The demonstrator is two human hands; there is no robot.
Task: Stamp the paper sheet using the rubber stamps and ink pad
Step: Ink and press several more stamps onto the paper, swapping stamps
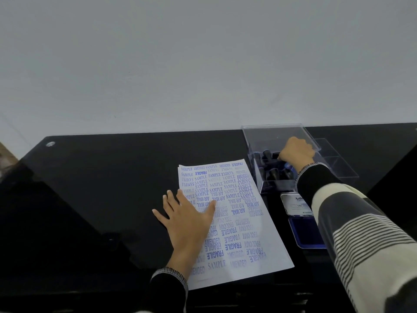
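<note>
A white paper sheet (243,224) covered with several blue stamp prints lies on the black table. My left hand (189,218) rests flat on its left edge, fingers spread. My right hand (296,150) reaches into a clear plastic box (255,141) that holds several black rubber stamps (274,173); its fingers curl down among them, and what they hold is hidden. The open ink pad (303,231), blue with its lid (294,203) folded back, sits right of the sheet, partly behind my right sleeve.
The black glossy table (101,188) stretches to the left of the sheet. A white wall stands right behind the table. The box's clear lid (336,159) lies to the right of the box.
</note>
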